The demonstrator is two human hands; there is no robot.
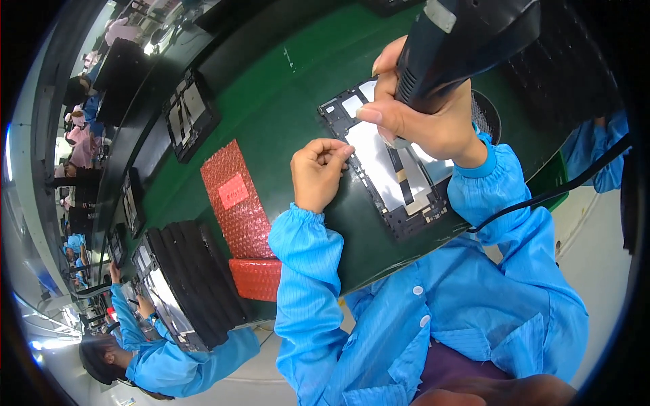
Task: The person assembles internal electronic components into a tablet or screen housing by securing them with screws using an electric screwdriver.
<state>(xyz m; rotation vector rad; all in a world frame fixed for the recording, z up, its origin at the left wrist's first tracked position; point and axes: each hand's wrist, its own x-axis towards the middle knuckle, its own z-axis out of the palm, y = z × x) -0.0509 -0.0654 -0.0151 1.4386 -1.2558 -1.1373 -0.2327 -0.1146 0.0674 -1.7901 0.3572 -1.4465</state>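
Note:
An open tablet back frame (393, 177) with a silvery inner plate lies on the green work surface (271, 101). My right hand (423, 115) is wrapped around the handle of a black corded power tool (467, 40) and holds it over the frame's upper part. My left hand (318, 172) rests at the frame's left edge, with thumb and fingers pinched together on something too small to make out. Both arms wear blue sleeves.
A red bubble-wrap sheet (233, 199) lies left of my hands. A stack of black trays (196, 277) stands at the near left. More tablet frames (188, 115) lie along the line. A person in blue (156, 352) works to my left. The tool's cable (555, 189) hangs at right.

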